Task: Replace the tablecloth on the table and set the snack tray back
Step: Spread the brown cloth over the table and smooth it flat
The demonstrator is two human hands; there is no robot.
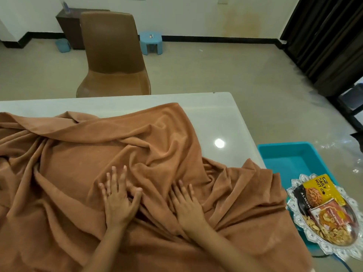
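Note:
A rumpled brown tablecloth (82, 154) lies in deep folds over most of the white table (222, 118), whose far strip and right corner stay bare. My left hand (117, 199) and my right hand (186, 207) press flat on the cloth near the front, palms down, fingers spread, a ring on the left hand. The silver snack tray (294, 197) with nut packets and loose nuts rests off the table at the right, on top of a teal bin.
The teal plastic bin (288, 160) stands beside the table's right edge. A brown chair (112, 55) faces the far side. Behind it are a dark cabinet (68, 26), a small blue stool (151, 42) and a blue bucket (62, 45). Dark curtains (330, 36) hang at the right.

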